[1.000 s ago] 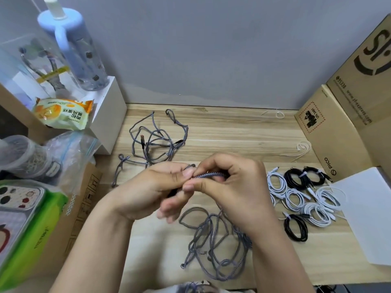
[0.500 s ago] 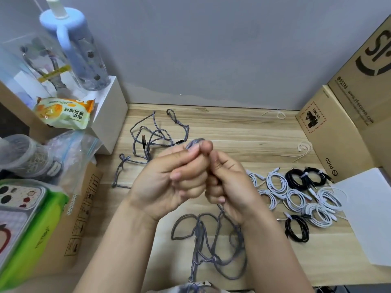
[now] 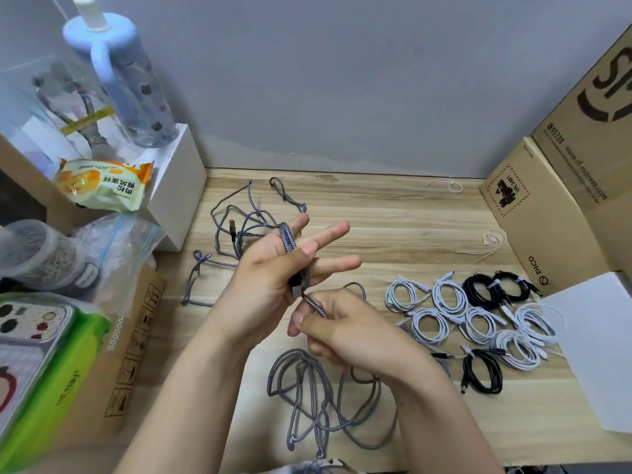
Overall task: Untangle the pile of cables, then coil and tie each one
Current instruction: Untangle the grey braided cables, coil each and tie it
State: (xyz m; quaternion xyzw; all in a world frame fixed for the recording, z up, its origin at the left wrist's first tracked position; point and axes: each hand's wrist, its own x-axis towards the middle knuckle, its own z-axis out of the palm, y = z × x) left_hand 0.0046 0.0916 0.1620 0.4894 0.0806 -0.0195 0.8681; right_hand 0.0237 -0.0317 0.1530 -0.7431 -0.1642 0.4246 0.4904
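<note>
The left hand [image 3: 273, 278] is raised over the worktop [image 3: 393, 234] with its fingers spread; the grey cable [image 3: 286, 238] is looped over the fingers, and the thumb seems to pin a dark plug against the palm, though that spot is blurred. Just below it the right hand [image 3: 345, 331] pinches the same cable between thumb and forefinger, feeding the next turn. The rest of this cable lies slack in loose loops [image 3: 307, 398] on the worktop, nearer the person than the hands.

The task looks well advanced. To the right of the hands lie the finished coils [image 3: 478, 319], white and black, each apparently tied. The coil on the left hand has only a few turns, so most of this cable is left to wind and then tie. Beyond the hands a second grey tangle [image 3: 239, 227] lies untouched, so at least one more cable is to come. Loose pale ties [image 3: 492, 239] lie beyond the coils.

Writing: the box [image 3: 547, 230] right of the coils reads "PICO" and carries a "UN 3481" label; the larger box [image 3: 588, 148] behind it shows "95338" and a web address. The snack packet [image 3: 102, 183], far left of the hands, bears Chinese characters and "50%".
</note>
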